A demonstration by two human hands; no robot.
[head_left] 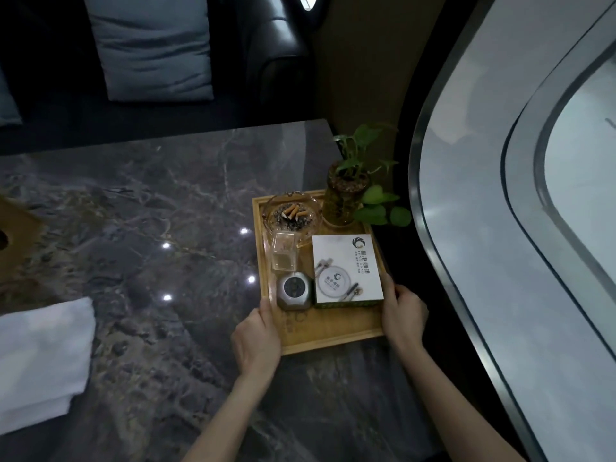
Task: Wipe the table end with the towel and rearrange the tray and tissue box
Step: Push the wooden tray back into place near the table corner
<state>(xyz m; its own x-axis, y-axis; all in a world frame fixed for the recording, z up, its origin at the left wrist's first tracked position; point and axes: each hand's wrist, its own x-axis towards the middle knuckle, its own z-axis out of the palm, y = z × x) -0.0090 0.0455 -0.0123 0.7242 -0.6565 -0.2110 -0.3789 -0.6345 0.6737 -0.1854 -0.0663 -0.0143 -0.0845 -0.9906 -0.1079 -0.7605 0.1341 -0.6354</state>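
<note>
a dark marble bench (150,201) fills most of the view, with a curved window frame (466,228) along its right side and a dark sofa with a blue-grey cushion (150,45) beyond its far edge. a folded white towel (40,361) lies on the bench at the left, well apart from everything else. at the far left edge, a brown wooden thing (16,225) is cut off by the frame; what it is cannot be told.

a wooden tray (333,331) sits at the right end of the bench, close to the window side. the left hand (258,338) grips the tray's left rim near the front corner, thumb inside over the rim. the right hand (403,315) is closed on the tray's right rim, thumb resting inside by the box.

in the tray, a white printed tissue box (345,268) lies flat on the right side. behind it a glass vase with a green plant (346,195) stands in the far right corner, leaves hanging over the rim. a glass ashtray (293,213) with cigarette butts and ash sits in the far left corner. just in front of it stands a small clear square glass (283,255), and nearer still a grey rounded device (293,290), touching the box's left side.
</note>
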